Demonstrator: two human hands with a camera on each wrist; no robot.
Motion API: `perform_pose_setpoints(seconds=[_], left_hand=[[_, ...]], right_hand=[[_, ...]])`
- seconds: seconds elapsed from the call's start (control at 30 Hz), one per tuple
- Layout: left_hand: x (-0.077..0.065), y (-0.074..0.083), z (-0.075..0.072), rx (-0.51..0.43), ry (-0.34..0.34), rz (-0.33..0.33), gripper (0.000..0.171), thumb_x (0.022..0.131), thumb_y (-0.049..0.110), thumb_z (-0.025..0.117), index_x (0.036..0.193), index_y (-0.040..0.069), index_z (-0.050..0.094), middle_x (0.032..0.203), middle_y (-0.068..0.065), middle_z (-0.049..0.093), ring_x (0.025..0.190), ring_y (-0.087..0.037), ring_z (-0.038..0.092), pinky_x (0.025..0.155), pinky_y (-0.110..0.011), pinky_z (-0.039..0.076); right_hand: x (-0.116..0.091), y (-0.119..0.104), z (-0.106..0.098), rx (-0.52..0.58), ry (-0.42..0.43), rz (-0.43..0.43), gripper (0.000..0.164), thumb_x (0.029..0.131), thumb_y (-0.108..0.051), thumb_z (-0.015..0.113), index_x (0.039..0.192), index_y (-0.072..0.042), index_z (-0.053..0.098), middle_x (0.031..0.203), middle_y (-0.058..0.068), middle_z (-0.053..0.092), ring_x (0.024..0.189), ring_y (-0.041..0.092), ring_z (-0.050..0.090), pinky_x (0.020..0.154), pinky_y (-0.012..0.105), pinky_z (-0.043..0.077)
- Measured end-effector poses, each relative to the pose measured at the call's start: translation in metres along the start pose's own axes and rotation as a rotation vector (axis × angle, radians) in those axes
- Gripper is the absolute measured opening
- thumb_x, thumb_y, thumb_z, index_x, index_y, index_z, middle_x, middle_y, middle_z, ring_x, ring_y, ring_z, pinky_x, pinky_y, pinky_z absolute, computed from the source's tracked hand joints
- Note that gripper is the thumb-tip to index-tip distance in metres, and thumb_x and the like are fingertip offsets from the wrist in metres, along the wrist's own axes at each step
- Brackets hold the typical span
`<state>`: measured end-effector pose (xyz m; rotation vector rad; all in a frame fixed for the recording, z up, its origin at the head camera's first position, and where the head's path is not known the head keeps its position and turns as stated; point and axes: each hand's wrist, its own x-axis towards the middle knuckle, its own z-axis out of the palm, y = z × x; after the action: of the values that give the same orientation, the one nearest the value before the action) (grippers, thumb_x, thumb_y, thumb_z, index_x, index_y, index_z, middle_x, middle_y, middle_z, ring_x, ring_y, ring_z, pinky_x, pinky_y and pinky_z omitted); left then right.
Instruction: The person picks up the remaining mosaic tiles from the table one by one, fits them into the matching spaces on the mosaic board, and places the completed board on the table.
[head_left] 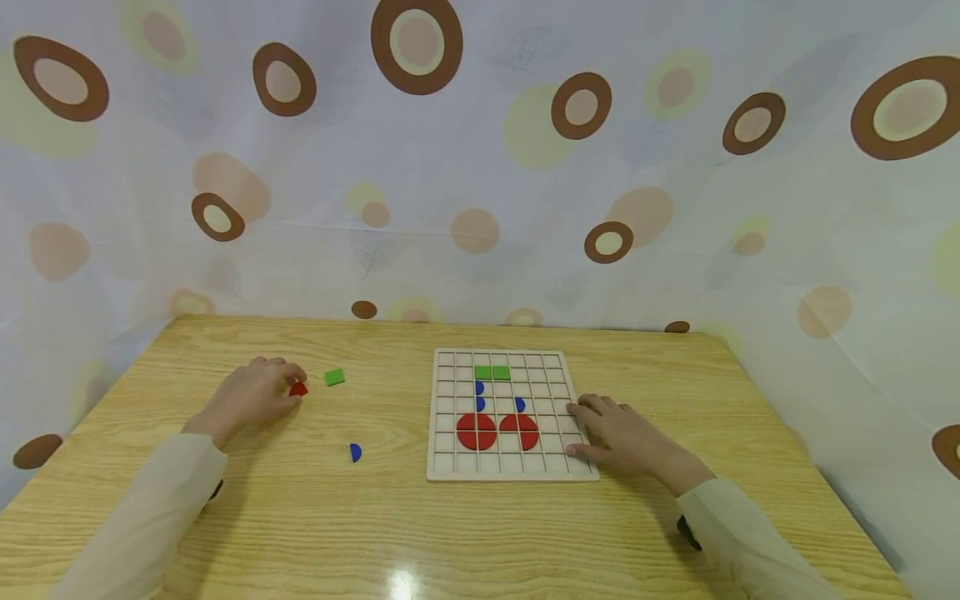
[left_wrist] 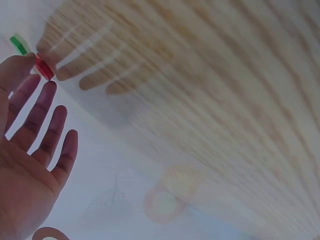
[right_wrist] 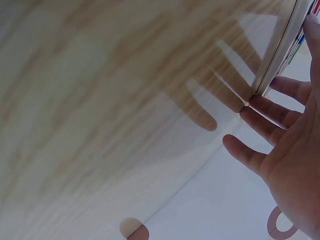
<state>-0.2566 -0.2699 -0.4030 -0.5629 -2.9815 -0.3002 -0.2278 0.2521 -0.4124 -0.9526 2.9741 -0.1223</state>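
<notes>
My left hand (head_left: 255, 393) is at the left of the table, pinching a small red quarter-circle piece (head_left: 298, 388) between thumb and fingertips. In the left wrist view the red piece (left_wrist: 44, 68) shows at the thumb and finger ends, low at the tabletop. Just right of it lies a green square piece (head_left: 334, 377). My right hand (head_left: 618, 432) rests at the right edge of a white gridded board (head_left: 442, 467), its fingers spread and fairly straight. On the board sit two green squares (head_left: 492, 372), three blue half-circles (head_left: 480, 388) and several red quarter-circles (head_left: 477, 432) forming rounded shapes.
A loose blue half-circle piece (head_left: 356, 452) lies on the wooden table (head_left: 315, 525), between the left hand and the board. Behind the table and along its sides hangs a white cloth (head_left: 480, 175) patterned with brown rings and dots.
</notes>
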Motion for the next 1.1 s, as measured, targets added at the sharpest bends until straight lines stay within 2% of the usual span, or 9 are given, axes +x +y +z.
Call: perform_pose_setpoints(seconds=[0.43, 0.8, 1.1], left_hand=[[0.0011, -0.0008, 0.0041, -0.007, -0.027, 0.001, 0.022, 0.078, 0.016, 0.067, 0.100, 0.012, 0.065, 0.088, -0.005, 0.063, 0.079, -0.024, 0.053, 0.068, -0.044, 0.045], [0.0007, 0.0022, 0.0016, -0.016, -0.004, 0.010, 0.016, 0.078, 0.015, 0.068, 0.093, 0.011, 0.066, 0.081, -0.002, 0.060, 0.072, -0.020, 0.052, 0.064, -0.038, 0.045], [-0.0003, 0.0063, 0.0000, -0.019, 0.003, 0.012, 0.014, 0.077, 0.013, 0.068, 0.091, 0.010, 0.067, 0.084, -0.003, 0.061, 0.072, -0.019, 0.050, 0.065, -0.037, 0.044]], right_hand=[[-0.0006, 0.0009, 0.0006, -0.001, -0.001, 0.004, 0.067, 0.087, -0.054, 0.048, 0.134, -0.006, 0.043, 0.133, 0.016, 0.045, 0.122, 0.034, 0.042, 0.092, 0.056, 0.038], [-0.0002, 0.0009, 0.0009, -0.019, 0.001, -0.003, 0.065, 0.088, -0.053, 0.049, 0.134, -0.007, 0.044, 0.131, 0.016, 0.046, 0.121, 0.033, 0.044, 0.092, 0.054, 0.040], [-0.0005, 0.0005, 0.0011, -0.030, 0.002, -0.002, 0.065, 0.088, -0.053, 0.049, 0.133, -0.007, 0.044, 0.131, 0.015, 0.046, 0.120, 0.033, 0.045, 0.091, 0.053, 0.040]])
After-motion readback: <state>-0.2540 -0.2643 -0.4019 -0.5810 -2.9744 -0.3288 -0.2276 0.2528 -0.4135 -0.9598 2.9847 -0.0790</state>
